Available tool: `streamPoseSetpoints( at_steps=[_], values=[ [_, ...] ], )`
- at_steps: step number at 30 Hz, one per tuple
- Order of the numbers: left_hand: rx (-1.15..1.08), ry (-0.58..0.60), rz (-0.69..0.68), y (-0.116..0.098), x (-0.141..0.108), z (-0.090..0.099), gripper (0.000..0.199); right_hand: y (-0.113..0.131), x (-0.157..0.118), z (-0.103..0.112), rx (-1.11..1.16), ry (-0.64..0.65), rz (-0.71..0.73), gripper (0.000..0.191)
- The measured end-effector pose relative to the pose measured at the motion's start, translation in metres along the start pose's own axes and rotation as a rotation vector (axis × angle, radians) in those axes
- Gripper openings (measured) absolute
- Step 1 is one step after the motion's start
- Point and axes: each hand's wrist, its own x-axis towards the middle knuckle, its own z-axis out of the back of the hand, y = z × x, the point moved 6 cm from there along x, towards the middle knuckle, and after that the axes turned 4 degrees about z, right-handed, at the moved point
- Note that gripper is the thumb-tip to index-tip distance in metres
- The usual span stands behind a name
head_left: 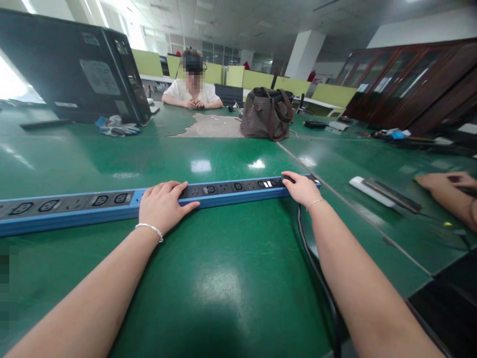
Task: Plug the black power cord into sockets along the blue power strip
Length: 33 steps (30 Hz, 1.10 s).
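Note:
A long blue power strip (223, 200) with a row of black sockets lies across the green table. My left hand (162, 204) rests over its middle, thumb spread away from the fingers along the near edge. Near the strip's right end, my right hand (299, 189) has its fingers closed round a black plug (286, 178) at the sockets; the fingers partly hide it. A black cable (309, 253) hangs from below that hand and runs toward the front edge beside my right forearm.
Beyond the strip stand a black computer case (78, 74), gloves (117, 127) and a brown bag (266, 114). A person (192, 92) sits opposite. At right lie a white bar-shaped object (371, 191) and another person's hand (443, 191).

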Motion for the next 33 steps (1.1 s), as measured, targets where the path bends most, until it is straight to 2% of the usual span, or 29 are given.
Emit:
streamPoseSetpoints(
  at_steps=[4,9,12,21,27,33],
  values=[
    [0.003,0.006,0.003,0.000,0.001,0.000,0.065,0.005,-0.010,0.003,-0.073,-0.089,0.009,0.047],
    [0.007,0.013,0.010,0.001,0.001,0.000,0.065,0.002,-0.012,-0.001,-0.069,0.032,-0.056,0.050],
    [0.013,0.005,0.008,0.001,0.000,-0.001,0.066,0.002,-0.011,-0.001,-0.083,0.035,-0.036,0.050],
    [0.010,0.005,0.003,0.001,0.001,0.000,0.066,0.006,-0.014,0.000,-0.157,-0.073,-0.027,0.050],
    [0.004,-0.004,0.002,0.000,0.000,0.001,0.066,0.006,-0.017,0.000,-0.067,-0.215,-0.046,0.044],
    [-0.011,0.003,0.012,0.001,0.000,0.000,0.064,0.004,-0.019,-0.002,0.010,-0.278,-0.063,0.043]
  ],
)
